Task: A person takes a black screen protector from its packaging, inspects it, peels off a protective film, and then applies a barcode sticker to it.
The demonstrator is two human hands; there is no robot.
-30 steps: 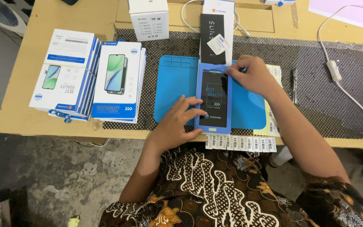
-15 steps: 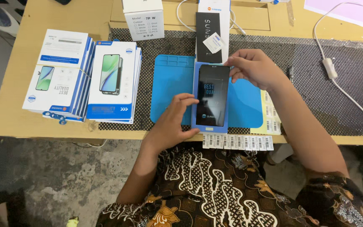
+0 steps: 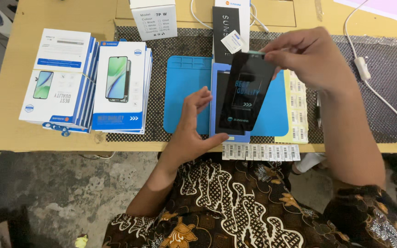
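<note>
My right hand (image 3: 308, 57) pinches the top edge of a black phone screen panel (image 3: 246, 94) and holds it tilted up above a flat blue tray (image 3: 215, 96). My left hand (image 3: 193, 126) rests on the lower left of that tray, thumb at its bottom edge, fingers spread and raised. The tray lies on a blue work mat (image 3: 182, 94) on a black mesh pad (image 3: 382, 82).
Two stacks of white-and-blue screen boxes (image 3: 60, 80) (image 3: 121, 87) stand at the left. A black box (image 3: 225, 27) and a white box (image 3: 155, 18) sit at the back. Yellow label sheets (image 3: 297, 108), a barcode strip (image 3: 260, 151) and a white cable (image 3: 361, 69) lie right of the mat.
My right hand has lifted the black panel's top end up out of the blue tray. My left hand has shifted to the tray's lower left with fingers opened.
</note>
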